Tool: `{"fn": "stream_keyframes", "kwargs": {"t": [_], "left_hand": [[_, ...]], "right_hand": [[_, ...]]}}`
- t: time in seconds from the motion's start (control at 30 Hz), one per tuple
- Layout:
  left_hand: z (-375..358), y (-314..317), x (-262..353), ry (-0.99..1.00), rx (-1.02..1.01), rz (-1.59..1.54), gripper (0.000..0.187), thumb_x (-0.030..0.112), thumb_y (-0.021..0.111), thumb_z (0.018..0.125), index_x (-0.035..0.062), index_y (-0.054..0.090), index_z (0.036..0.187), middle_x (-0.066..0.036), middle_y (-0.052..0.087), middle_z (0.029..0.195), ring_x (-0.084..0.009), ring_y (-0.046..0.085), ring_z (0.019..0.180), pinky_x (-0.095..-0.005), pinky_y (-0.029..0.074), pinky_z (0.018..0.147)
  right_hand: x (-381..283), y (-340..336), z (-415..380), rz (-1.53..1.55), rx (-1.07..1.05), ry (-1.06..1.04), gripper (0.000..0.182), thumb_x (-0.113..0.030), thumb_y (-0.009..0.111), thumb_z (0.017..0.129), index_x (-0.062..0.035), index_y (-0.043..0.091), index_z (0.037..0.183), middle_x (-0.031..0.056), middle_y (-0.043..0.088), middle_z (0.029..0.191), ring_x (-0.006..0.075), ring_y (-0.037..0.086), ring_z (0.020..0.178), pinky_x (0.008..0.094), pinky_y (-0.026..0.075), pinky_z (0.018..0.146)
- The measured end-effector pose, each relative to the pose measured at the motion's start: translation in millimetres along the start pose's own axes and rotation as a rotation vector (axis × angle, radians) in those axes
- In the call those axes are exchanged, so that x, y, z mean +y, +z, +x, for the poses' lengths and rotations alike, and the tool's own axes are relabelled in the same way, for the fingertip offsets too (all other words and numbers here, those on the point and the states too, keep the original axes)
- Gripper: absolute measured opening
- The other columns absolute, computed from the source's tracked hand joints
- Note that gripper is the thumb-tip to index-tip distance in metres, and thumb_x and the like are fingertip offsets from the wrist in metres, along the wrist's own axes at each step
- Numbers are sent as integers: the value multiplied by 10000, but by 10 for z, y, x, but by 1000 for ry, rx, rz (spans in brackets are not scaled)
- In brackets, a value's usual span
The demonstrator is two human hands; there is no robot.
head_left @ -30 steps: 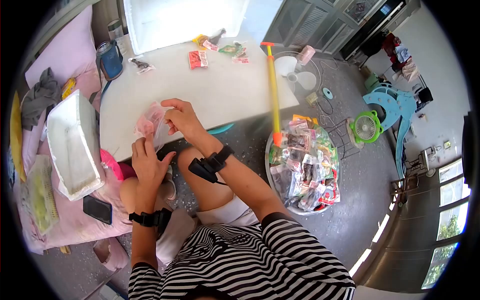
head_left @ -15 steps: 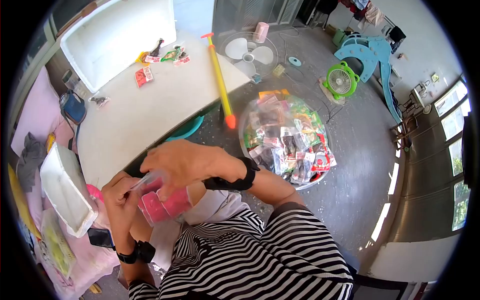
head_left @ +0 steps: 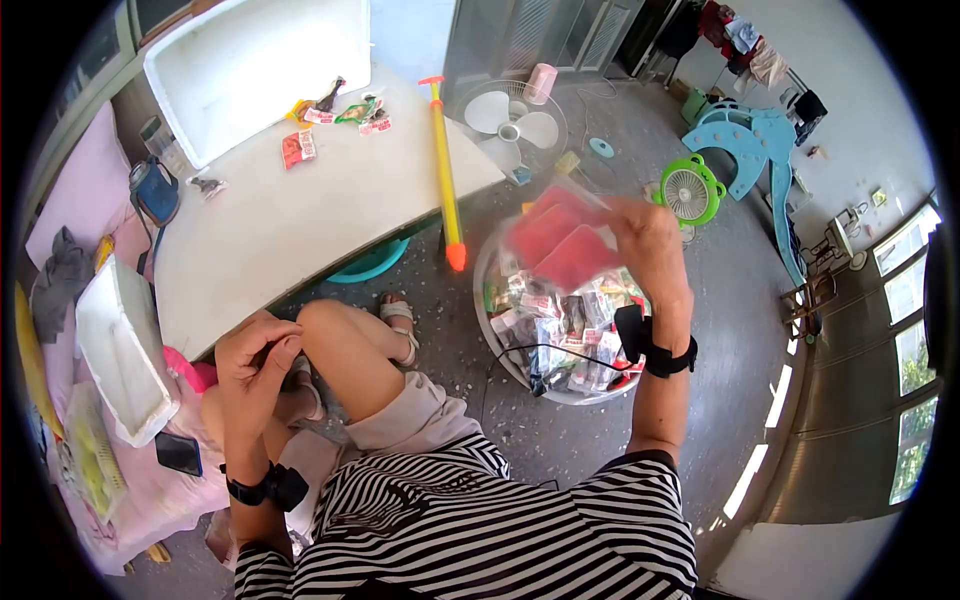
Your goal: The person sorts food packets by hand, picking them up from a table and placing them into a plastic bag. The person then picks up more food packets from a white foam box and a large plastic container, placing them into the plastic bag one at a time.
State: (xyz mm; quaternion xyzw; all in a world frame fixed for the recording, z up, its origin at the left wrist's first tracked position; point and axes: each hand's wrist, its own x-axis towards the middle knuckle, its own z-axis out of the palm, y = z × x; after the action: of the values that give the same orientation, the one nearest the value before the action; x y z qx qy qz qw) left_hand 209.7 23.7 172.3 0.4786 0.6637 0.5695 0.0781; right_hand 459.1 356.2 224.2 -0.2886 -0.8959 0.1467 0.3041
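My right hand (head_left: 648, 250) is raised over the round basin (head_left: 487, 330) on the floor. Its fingers grip one edge of a clear plastic bag (head_left: 565, 240) with pink-red panels, slightly blurred by motion. Below the bag, many small snack packets (head_left: 575, 320) are heaped in the basin, partly hidden by it. My left hand (head_left: 255, 362) is beside my knee, thumb and fingers pinched together; whether anything small is between them I cannot make out.
On the white table (head_left: 330, 215) lie several small packets (head_left: 298, 149), a white foam box (head_left: 260, 80) and a yellow pump-like tube (head_left: 446, 180). A second foam box (head_left: 125, 350) and a phone (head_left: 178, 454) rest on pink bedding. A green fan (head_left: 690, 190) stands beyond the basin.
My right hand has swung from beside my left hand out to the right over the basin, carrying the clear bag with it. My left hand has let go of the bag and stays near my knee.
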Motion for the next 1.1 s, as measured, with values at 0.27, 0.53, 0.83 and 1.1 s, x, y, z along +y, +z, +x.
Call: {"fn": "stream_keyframes", "kwargs": {"t": [0.27, 0.53, 0.83, 1.1], "left_hand": [[4, 21, -436, -31, 5, -2, 60, -7, 638, 820, -41, 647, 869, -55, 531, 665, -105, 464, 589, -237, 346, 525], [-2, -261, -945, -163, 122, -24, 59, 17, 639, 829, -38, 648, 846, -81, 588, 687, -109, 496, 597, -263, 386, 533], [45, -655, -1507, -118, 311, 25, 87, 61, 651, 810, -26, 645, 804, -131, 611, 695, -187, 554, 587, -306, 417, 545], [-588, -2170, -1936, -371, 1077, 960, 204, -10, 596, 770, 23, 672, 956, -158, 606, 837, -337, 601, 758, -382, 484, 676]], "right_hand": [[2192, 1075, -730, -664, -54, -12, 129, -117, 542, 850, -67, 658, 829, 167, 651, 794, 349, 639, 723, 447, 514, 607], [1809, 2178, -1427, -97, -474, -60, 191, -200, 626, 795, -42, 710, 862, 206, 648, 760, 367, 653, 722, 406, 508, 642], [-565, 2328, -552, 371, -812, -22, 239, -145, 619, 871, 14, 664, 1044, 171, 697, 919, 233, 684, 827, 313, 518, 725], [-1341, 2951, -266, 448, -850, -377, 250, -84, 656, 835, 4, 647, 1068, 174, 677, 856, 266, 679, 735, 316, 519, 652]]}}
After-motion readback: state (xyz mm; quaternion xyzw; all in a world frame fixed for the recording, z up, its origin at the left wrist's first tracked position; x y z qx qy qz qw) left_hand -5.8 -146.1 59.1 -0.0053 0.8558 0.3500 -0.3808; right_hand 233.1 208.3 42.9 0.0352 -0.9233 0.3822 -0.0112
